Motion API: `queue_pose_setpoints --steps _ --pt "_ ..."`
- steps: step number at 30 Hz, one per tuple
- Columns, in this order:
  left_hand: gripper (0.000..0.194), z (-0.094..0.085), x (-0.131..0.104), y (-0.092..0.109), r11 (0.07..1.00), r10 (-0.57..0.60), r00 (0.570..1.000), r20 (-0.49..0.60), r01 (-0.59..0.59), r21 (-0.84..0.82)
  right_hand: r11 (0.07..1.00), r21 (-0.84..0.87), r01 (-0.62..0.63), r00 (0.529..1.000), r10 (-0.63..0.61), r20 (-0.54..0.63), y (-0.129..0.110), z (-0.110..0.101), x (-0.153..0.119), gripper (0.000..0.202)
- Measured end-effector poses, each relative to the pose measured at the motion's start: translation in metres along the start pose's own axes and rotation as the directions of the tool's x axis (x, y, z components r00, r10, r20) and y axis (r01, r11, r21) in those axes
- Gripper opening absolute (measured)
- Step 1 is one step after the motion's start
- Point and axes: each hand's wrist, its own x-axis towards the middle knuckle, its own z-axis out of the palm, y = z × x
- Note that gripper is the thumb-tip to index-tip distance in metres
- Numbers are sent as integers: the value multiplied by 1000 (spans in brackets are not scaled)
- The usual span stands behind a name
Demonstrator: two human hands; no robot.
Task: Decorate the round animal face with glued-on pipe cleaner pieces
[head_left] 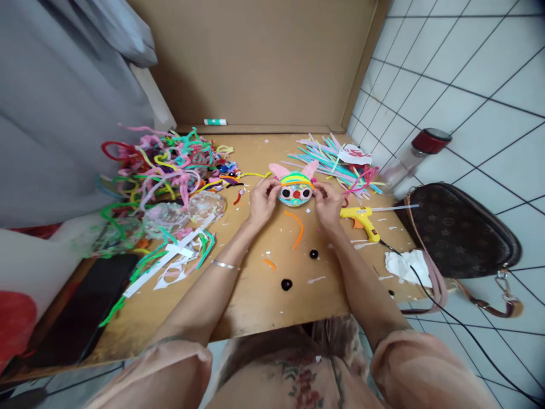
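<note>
A small craft animal face [295, 196] with pink ears, black eyes and a red nose stands between my hands near the middle of the table. Across its forehead, under green and yellow bands, runs an orange pipe cleaner [297, 183]. My left hand [264, 199] pinches the strip's left end, with the fingertips against the face's side. At the opposite end, the fingers of my right hand [327, 201] are closed the same way. Closer to me lie a curved orange pipe cleaner piece [300, 228], a shorter orange piece [269, 264] and two black discs [286, 284].
A heap of coloured pipe cleaners [170, 165] fills the left side, near a black phone-like slab [85, 309]. Straight pipe cleaners [323, 156] lie back right. A yellow glue gun [361, 220], its cord, a bottle [415, 153] and a brown handbag [460, 233] are at right.
</note>
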Motion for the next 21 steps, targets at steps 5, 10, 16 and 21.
queue_pose_setpoints --steps 5,10,16,21 --pt "17 1 0 2 1000 27 1000 -7 -27 -6 1000 0 -14 1000 14 9 2 -1 0 17" --pt "15 1 -1 2 1000 24 1000 -8 -24 -15 1000 0 -20 999 20 29 5 1 -1 19" --pt "14 1 -2 -2 1000 21 1000 -11 -21 -19 1000 -6 -4 999 4 50 8 4 -3 22" --pt "14 2 -2 -4 1000 18 1000 -16 -18 -20 996 -74 49 998 -45 48 8 2 -4 21"
